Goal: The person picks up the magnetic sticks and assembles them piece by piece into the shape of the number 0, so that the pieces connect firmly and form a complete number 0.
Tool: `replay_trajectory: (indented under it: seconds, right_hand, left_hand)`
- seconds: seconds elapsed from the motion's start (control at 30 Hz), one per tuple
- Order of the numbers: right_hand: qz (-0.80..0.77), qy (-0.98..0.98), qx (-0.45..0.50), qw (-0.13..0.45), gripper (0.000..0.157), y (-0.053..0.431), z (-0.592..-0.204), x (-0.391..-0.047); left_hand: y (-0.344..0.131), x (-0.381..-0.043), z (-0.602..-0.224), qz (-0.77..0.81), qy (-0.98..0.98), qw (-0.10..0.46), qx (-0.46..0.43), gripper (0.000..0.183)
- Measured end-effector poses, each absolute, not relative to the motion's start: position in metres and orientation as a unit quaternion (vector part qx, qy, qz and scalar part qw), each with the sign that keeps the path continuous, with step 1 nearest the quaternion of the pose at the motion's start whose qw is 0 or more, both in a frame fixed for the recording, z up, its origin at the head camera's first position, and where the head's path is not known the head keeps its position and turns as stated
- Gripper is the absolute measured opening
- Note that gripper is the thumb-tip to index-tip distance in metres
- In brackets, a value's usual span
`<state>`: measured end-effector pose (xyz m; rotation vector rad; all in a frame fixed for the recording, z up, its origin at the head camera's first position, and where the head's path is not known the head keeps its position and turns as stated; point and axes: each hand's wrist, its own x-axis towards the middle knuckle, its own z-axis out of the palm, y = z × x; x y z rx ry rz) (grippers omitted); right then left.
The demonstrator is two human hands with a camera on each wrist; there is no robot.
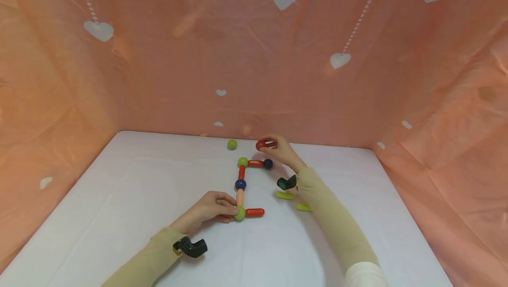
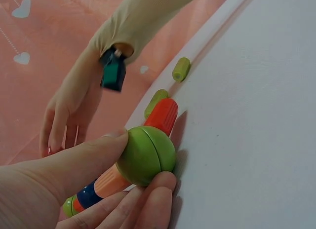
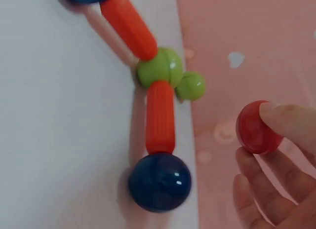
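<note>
My left hand (image 1: pixel 208 208) pinches the near green ball (image 2: pixel 140 157) of a bracket-shaped chain on the white table. From that ball a red stick (image 1: pixel 255 212) points right with its far end bare. A peach stick (image 1: pixel 240 197) runs away from it to a blue ball (image 1: pixel 240 184). Beyond that, another red stick (image 1: pixel 241 172) leads to a second green ball (image 1: pixel 243 162). A third red stick (image 3: pixel 160 118) links this one to a dark blue ball (image 3: pixel 160 182). Between thumb and fingers, my right hand (image 1: pixel 281 150) holds a red ball (image 3: pixel 254 128) beyond the dark blue ball.
A loose green ball (image 1: pixel 232 144) lies near the back edge of the white table (image 1: pixel 158 177). Two yellow-green sticks (image 1: pixel 285 195) lie right of the chain, below the right forearm. Pink cloth (image 1: pixel 238 57) with white hearts hangs behind and at both sides.
</note>
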<state>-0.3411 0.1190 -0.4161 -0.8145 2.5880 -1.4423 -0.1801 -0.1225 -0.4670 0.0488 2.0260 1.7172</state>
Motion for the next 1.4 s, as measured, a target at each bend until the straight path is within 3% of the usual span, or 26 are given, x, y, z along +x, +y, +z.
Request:
replay_trajectory:
  seconds: [0.57,0.83,1.4]
  right_hand:
    - [-0.487,0.829,-0.247,0.117,0.033,0.187,-0.42,-0.262]
    - [-0.503,0.821,-0.24,0.125,0.033,0.207,-0.434,-0.226]
    - [-0.471,0.811,-0.304,0.164,0.031,0.192,-0.444,-0.193]
  left_hand:
    - [-0.123,-0.18,-0.465,0.618,0.746,0.247,0.009,0.044]
    - [-0.121,-0.181,-0.463,0.62,0.743,0.25,0.008,0.042]
    - [-0.12,-0.18,-0.462,0.622,0.743,0.244,0.019,0.042]
